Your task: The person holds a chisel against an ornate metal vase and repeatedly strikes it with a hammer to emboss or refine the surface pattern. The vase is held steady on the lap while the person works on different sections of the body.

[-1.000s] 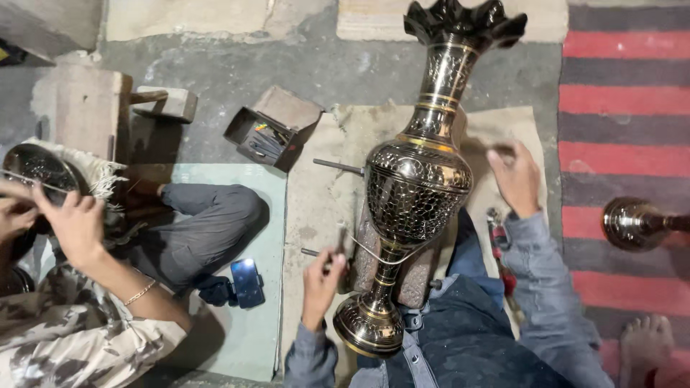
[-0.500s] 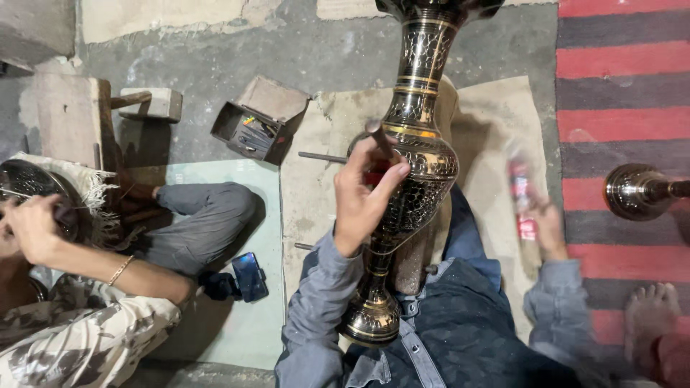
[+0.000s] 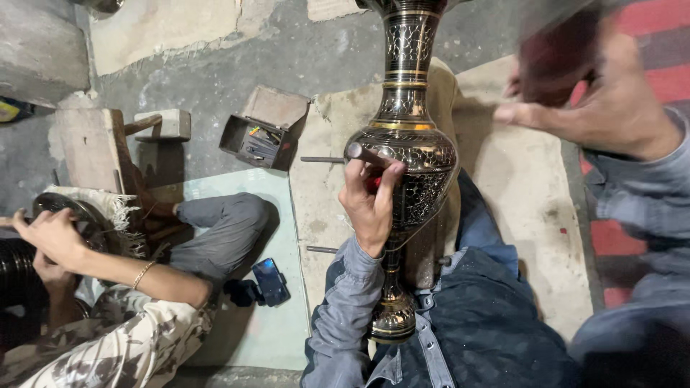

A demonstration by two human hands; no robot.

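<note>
The vase (image 3: 410, 154) is black with gold engraved latticework; the rug (image 3: 672, 79) is red-striped.

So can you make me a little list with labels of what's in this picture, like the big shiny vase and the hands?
Vase: tall black-and-gold engraved metal vase, lying across the person's lap
Left hand: left hand presses a thin metal rod tool against the vase's belly
Right hand: right hand raised and blurred; what it holds is unclear
Nearby: small open wooden tool box, dark phone
Co-worker: another person's hand on a round metal piece
</note>
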